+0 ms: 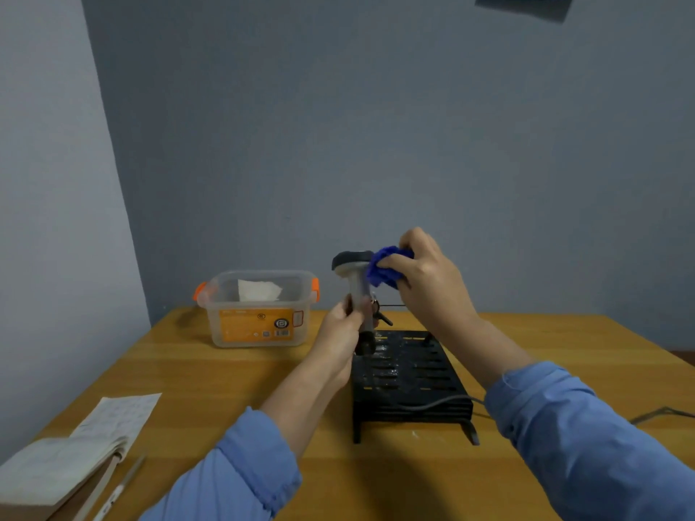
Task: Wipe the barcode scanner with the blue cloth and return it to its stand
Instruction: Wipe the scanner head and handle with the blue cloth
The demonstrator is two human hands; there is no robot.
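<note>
Half the barcode scanner (pixel 355 280) head behind blue cloth (pixel 385 270).

Box (pixel 259 314) on table (pixel 225 374) left of rack (pixel 410 374); notebook (pixel 71 456) near left.

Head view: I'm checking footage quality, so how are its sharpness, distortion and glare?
Head view: soft overall; scanner handle smeared by blur above the left hand; wide-angle bend tilts the wall corner and table edges; small glints on the black rack; cloth in the right hand reads clearly.
</note>
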